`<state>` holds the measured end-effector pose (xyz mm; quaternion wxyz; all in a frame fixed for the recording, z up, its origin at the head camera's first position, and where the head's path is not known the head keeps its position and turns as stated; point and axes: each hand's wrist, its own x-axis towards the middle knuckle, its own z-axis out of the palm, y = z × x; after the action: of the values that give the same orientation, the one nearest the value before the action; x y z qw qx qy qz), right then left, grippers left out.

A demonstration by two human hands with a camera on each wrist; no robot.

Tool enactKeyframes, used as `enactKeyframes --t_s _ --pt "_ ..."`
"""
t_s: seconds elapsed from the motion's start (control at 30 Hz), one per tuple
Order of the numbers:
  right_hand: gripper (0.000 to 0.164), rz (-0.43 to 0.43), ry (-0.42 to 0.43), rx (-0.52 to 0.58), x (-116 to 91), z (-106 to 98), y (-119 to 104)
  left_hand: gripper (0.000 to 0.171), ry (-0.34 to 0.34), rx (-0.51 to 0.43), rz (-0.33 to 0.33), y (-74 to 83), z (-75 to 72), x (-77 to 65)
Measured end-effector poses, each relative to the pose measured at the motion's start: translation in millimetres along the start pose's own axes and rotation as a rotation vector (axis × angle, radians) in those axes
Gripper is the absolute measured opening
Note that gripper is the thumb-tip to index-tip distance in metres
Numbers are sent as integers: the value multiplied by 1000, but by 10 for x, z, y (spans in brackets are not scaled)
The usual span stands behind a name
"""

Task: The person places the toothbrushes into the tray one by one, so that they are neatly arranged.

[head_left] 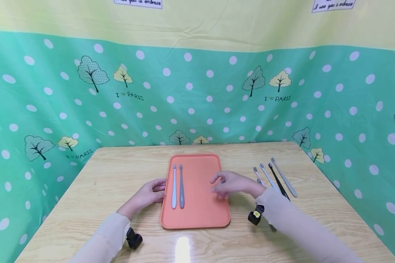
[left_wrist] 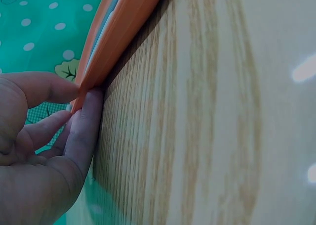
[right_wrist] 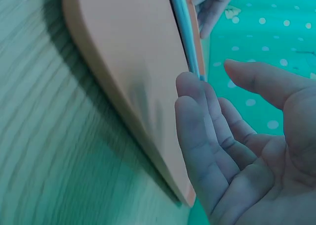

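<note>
A coral-pink tray (head_left: 202,215) lies on the wooden table. Two toothbrushes rest side by side along its left part, one light blue (head_left: 174,191) and one grey-blue (head_left: 181,191), heads toward the far side. At the tray's left edge my left hand (head_left: 152,191) pinches the rim between thumb and fingers, as the left wrist view shows. My right hand (head_left: 229,183) hovers over the tray's right side, holding nothing; its fingers are loosely bent and thumb and fingertips stand apart in the right wrist view.
Right of the tray lie several more toothbrushes, among them a black one (head_left: 278,180) and a grey one (head_left: 284,178), partly hidden by my right forearm. A green dotted curtain (head_left: 197,91) hangs behind the table (head_left: 128,160). Each wrist wears a small black camera.
</note>
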<state>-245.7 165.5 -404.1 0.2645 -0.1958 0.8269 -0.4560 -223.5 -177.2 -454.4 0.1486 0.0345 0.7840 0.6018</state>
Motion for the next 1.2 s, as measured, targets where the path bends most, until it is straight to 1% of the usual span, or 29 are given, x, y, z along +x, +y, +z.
enactKeyframes --t_s 0.23,0.33,0.53,0.63,0.8,1.03,1.2 --pt "47 -3 3 26 -180 -163 76 58 17 9 -5 -8 2 12" --pt "47 1 13 18 -262 -220 113 58 14 12 -5 -8 5 8" --pt "44 12 39 14 -435 -330 243 58 14 20 1 -16 15 15" --pt "44 13 48 14 -529 -375 321 58 27 17 -4 -20 25 25" --pt "45 18 58 -4 -687 -438 417 57 46 25 -12 -30 26 29" --pt "40 8 69 -41 -934 -508 535 57 60 41 -16 -17 35 21" --pt "39 33 69 4 -1104 -576 651 58 61 35 -21 -22 29 23"
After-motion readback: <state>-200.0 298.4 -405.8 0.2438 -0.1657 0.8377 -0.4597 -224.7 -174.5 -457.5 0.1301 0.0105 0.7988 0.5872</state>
